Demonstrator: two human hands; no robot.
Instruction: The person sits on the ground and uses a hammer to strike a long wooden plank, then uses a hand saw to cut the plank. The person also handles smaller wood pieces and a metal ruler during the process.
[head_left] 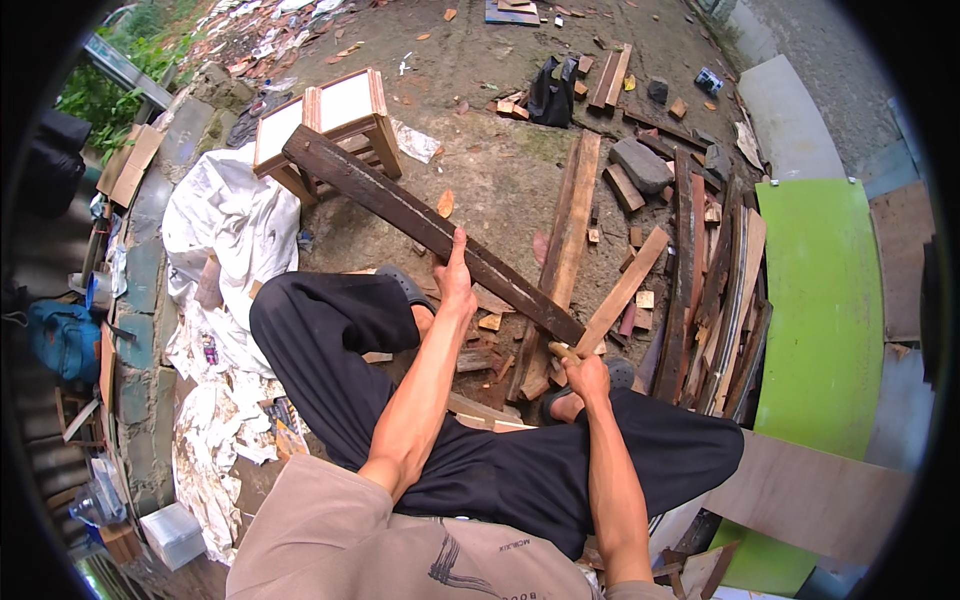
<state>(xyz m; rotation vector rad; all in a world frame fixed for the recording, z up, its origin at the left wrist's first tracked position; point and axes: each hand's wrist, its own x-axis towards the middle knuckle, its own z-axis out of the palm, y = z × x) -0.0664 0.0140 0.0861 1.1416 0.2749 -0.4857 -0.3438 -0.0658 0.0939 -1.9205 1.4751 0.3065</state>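
Note:
A long dark brown wooden beam [390, 205] slants across in front of me, its far end raised at the upper left and its near end low by my right hand. Around its lower edge near the middle, my left hand [457, 285] is closed, thumb up along the side. My right hand [588, 378] is closed on a short tan wooden handle [563, 352] beside the beam's near end. Whatever that handle belongs to, if anything, cannot be made out. A lighter plank [625, 290] lies just beyond my right hand.
Past the beam's far end stands a small wooden frame with white panels [345, 105]. Old planks and offcuts [720, 300] pile up on the right, beside a green board [820, 320]. White cloth sacks [225, 230] lie left. A grey stone [640, 165] and black bag [553, 92] sit farther off.

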